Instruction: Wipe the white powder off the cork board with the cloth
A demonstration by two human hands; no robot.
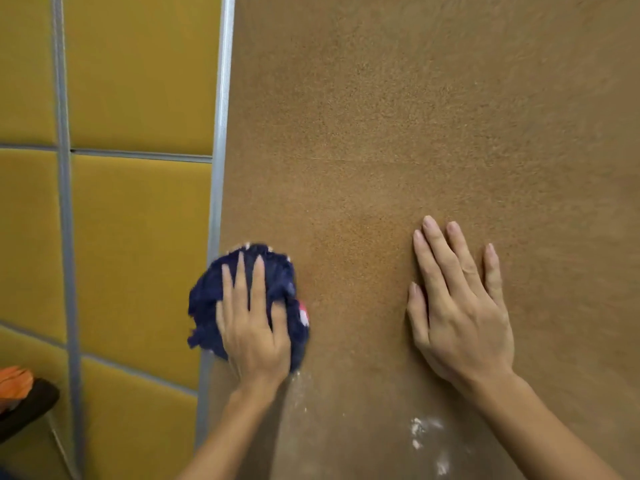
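A brown cork board (415,133) fills most of the head view, standing upright. My left hand (252,323) presses a bunched dark blue cloth (273,271) against the board's lower left part, near its metal edge. The cloth shows a small pink patch on its right side. My right hand (457,306) lies flat on the board with fingers spread, holding nothing. White powder (420,433) remains in small smears near the bottom, between my forearms, and a fainter streak of powder (299,386) sits just under the cloth.
A silver metal frame strip (221,133) borders the board on the left. Beyond it are yellow padded wall panels (138,237) divided by grey strips. A dark object with an orange top (20,393) pokes in at the lower left.
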